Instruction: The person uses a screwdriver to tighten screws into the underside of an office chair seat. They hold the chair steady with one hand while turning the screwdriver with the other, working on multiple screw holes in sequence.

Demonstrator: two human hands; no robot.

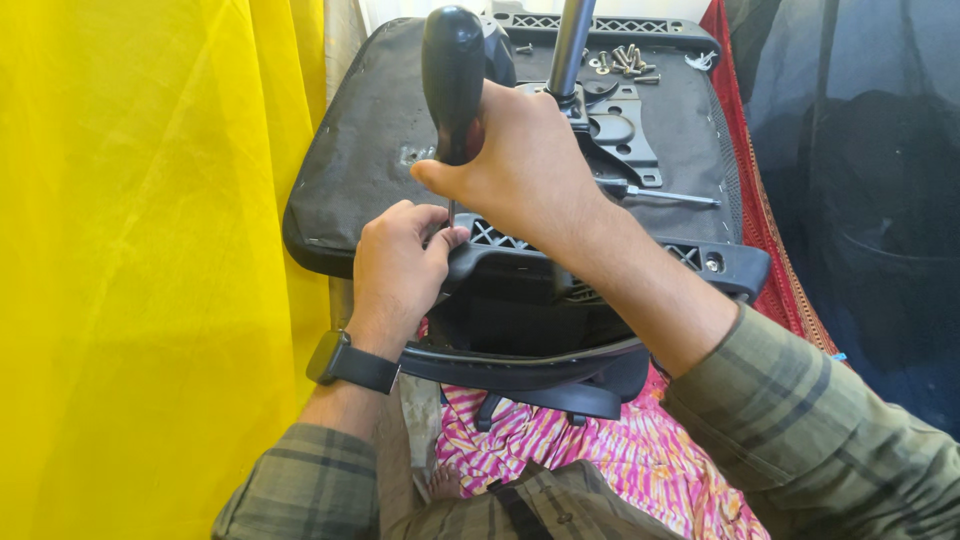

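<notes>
2 hands on upturned chair seat [380, 140]: right hand [525, 165] fingers gripping black screwdriver handle [452, 80], left hand [400, 265] fingers pinching its shaft

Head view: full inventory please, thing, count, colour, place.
Upturned chair seat: one, black fabric underside, centre.
Metal mounting plate: one, black, on the seat underside, right of centre.
Gas-lift column: one, grey, rising from the plate at top.
Loose screws: small pile, silver, count unclear, far edge of the seat.
Spare screwdriver: one, lying on the seat, right.
Armrest: one, black, below the seat's near edge.
Curtain: one, yellow, left.
Patterned cloth: pink, underneath.
Wristwatch: one, black, left wrist.
Screwdriver: one, black handle, upright in the right hand.
Left hand: at the screwdriver's shaft by the seat edge.
Right hand: gripping the handle.
</notes>
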